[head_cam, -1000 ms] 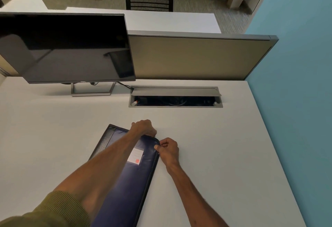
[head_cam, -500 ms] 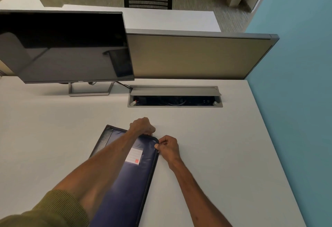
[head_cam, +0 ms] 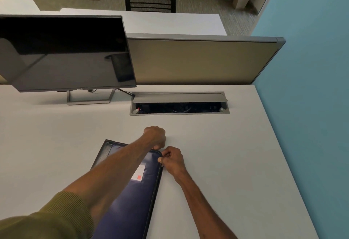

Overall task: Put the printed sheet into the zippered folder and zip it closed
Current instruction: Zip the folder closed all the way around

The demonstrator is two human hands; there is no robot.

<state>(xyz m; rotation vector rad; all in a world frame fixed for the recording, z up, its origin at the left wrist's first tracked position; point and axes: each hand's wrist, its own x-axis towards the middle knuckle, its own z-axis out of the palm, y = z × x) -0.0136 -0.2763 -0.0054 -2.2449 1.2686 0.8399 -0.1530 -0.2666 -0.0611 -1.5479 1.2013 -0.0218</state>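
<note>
A dark blue zippered folder (head_cam: 130,197) lies flat on the white desk (head_cam: 226,163), slanting from the near edge toward the middle, with a white label bearing a red square (head_cam: 139,173) on its cover. My left hand (head_cam: 155,137) is a fist at the folder's far right corner, the forearm lying across the cover. My right hand (head_cam: 172,160) pinches the folder's right edge just below that corner, at the zipper; the pull itself is hidden by the fingers. No printed sheet is visible.
A dark monitor (head_cam: 64,53) on a metal stand (head_cam: 88,97) is at the back left. An open cable tray (head_cam: 179,104) is sunk into the desk behind the hands. A beige partition (head_cam: 204,61) closes the back and a blue wall (head_cam: 311,87) runs along the right.
My left fist has shifted slightly to the right, past the folder's far corner. My right hand stays pinched at the same spot on the folder's right edge.
</note>
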